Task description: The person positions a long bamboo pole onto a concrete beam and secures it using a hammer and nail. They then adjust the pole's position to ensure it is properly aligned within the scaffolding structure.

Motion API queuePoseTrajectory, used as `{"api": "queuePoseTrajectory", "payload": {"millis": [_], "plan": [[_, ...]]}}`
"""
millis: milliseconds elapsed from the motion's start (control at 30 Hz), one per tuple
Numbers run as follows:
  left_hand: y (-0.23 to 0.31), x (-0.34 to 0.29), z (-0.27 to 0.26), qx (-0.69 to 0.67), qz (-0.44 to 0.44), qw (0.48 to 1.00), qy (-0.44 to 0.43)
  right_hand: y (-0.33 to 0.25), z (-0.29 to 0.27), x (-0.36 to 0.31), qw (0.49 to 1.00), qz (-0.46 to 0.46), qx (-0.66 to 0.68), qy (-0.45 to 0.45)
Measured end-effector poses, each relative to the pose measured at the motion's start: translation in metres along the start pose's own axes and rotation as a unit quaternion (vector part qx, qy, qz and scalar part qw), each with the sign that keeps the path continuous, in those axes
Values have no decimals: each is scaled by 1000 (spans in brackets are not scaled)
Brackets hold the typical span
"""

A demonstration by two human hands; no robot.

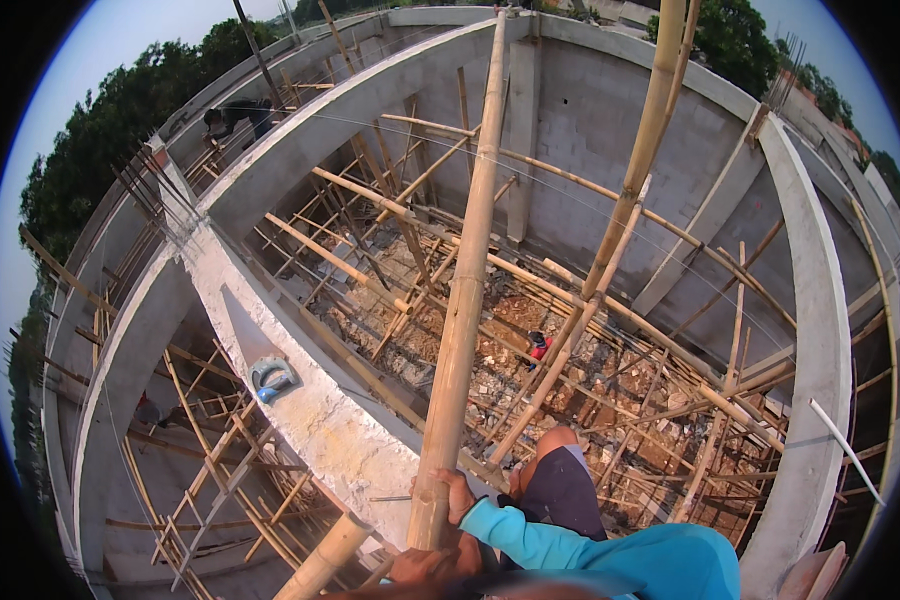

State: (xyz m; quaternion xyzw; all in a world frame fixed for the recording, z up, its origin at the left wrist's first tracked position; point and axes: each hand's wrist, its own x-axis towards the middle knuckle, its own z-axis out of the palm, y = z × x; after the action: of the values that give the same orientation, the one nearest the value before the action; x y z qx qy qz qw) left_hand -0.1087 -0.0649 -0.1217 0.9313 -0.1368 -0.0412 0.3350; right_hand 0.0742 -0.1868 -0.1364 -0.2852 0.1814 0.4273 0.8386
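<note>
A long, thick bamboo pole (465,300) leans upward and away from me, its near end low at the bottom centre. My right hand (457,497), coming from a turquoise sleeve, is closed on the pole's right side. Lower down, partly cut off by the frame, my left hand (435,565) is closed around the pole near its base. Left of the pole a thin rod or wire (392,498) sticks out; what holds it is hidden. A handsaw (273,380) with a grey-blue handle lies on the rough concrete beam (335,435), its blade pointing away.
A cut bamboo end (330,550) juts up beside my hands. Bamboo scaffolding (610,310) fills the deep room below, over a rubble floor (515,345). One person (240,118) bends at the far left; another (540,347) is down below. Rebar (150,195) sticks up from a column.
</note>
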Motion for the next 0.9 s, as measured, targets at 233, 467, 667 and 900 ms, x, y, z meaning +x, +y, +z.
{"api": "queuePoseTrajectory", "payload": {"millis": [233,467,667,900], "plan": [[20,15,-40,-55,-54,980,186,-16,-31,13,999,-18,-13,43],[44,75,-42,-302,-284,884,217,-52,-27,10,997,-40,-1,59],[24,107,-31,-387,-283,863,159,-64,-33,26,991,-73,-26,110],[35,155,-42,-235,-293,922,99,-84,-3,34,963,-108,-83,230]]}}
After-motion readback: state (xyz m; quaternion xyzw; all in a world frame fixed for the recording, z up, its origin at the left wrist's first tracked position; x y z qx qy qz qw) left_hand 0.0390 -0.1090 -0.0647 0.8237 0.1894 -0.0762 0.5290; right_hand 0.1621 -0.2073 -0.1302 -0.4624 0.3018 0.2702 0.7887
